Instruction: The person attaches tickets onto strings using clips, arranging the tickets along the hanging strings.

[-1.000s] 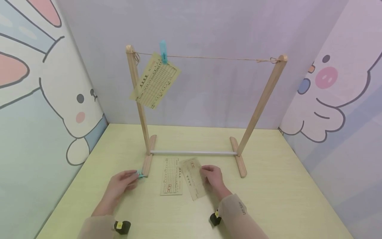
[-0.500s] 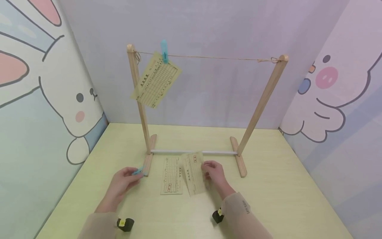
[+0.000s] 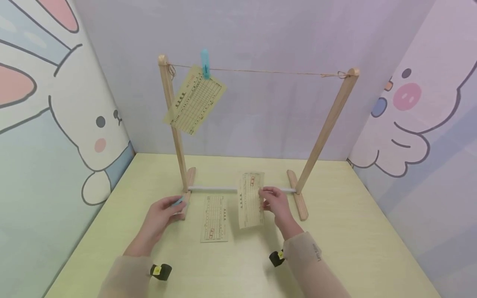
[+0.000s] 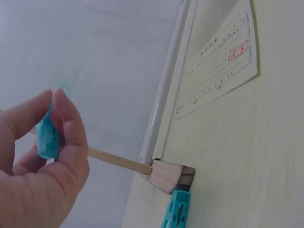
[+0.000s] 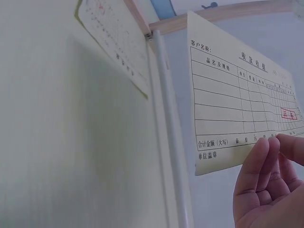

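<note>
My left hand [image 3: 160, 215] pinches a light-blue clothespin [image 4: 46, 137] between thumb and fingers, raised near the left foot of a wooden rack. My right hand [image 3: 277, 207] pinches one edge of a thin printed receipt slip [image 3: 250, 203], which stands nearly upright above the table; a red stamp mark shows on it. Other receipt paper [image 3: 215, 219] lies flat on the table between the hands. From the rack's string [image 3: 268, 72] hangs a tilted receipt [image 3: 197, 101], held by a blue clothespin [image 3: 205, 64] near the left end.
The wooden rack has a left post [image 3: 173, 124], a right post [image 3: 328, 128] and a white bottom bar [image 3: 212, 188]. In the left wrist view, another blue clothespin [image 4: 178, 209] lies by the rack's foot [image 4: 166, 175]. Cartoon-printed walls [image 3: 238, 37] enclose the table.
My right hand has lifted the receipt off the table, up and slightly right, turning it more upright. My left hand has picked up the clothespin and moved a little forward and right.
</note>
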`<state>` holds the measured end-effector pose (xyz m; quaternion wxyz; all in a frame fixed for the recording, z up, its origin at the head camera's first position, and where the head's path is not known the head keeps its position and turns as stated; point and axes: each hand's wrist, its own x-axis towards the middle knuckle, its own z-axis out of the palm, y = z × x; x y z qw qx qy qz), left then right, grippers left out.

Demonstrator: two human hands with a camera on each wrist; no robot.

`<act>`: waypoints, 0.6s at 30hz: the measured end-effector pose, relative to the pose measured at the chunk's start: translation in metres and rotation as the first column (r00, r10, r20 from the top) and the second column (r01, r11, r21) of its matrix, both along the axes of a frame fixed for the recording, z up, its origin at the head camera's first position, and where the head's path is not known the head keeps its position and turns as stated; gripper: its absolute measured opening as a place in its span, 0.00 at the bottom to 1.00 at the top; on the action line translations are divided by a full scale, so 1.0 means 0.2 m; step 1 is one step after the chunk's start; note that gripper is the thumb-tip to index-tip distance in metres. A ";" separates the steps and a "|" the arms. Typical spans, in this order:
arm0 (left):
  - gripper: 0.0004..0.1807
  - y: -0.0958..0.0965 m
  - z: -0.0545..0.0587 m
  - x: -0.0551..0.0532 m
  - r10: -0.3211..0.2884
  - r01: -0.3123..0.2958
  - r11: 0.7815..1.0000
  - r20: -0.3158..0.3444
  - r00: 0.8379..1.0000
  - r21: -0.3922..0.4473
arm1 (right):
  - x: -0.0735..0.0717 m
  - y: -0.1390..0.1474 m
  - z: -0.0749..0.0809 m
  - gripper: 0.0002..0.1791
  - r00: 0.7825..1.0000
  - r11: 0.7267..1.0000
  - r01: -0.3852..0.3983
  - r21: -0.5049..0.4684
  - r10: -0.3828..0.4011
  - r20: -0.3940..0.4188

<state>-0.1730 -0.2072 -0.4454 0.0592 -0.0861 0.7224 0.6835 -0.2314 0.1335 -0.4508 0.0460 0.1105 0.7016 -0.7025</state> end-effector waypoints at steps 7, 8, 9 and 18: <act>0.31 0.03 0.06 -0.04 -0.016 0.016 1.000 -0.004 1.000 0.023 | -0.04 0.01 0.12 0.13 0.998 1.000 0.010 -0.017 -0.011 -0.058; 0.31 0.03 0.07 -0.04 -0.026 0.026 0.999 -0.011 1.000 0.027 | -0.04 0.02 0.14 0.13 0.998 1.000 0.008 -0.017 -0.009 -0.067; 0.29 0.04 0.08 -0.05 -0.035 0.036 0.999 -0.021 0.999 0.037 | -0.05 0.02 0.16 0.13 0.997 1.000 0.003 -0.016 -0.004 -0.076; 0.04 0.04 0.19 -0.08 -0.185 0.193 0.974 -0.077 0.980 0.117 | -0.07 0.01 0.29 0.13 0.994 1.000 -0.017 -0.015 0.015 -0.109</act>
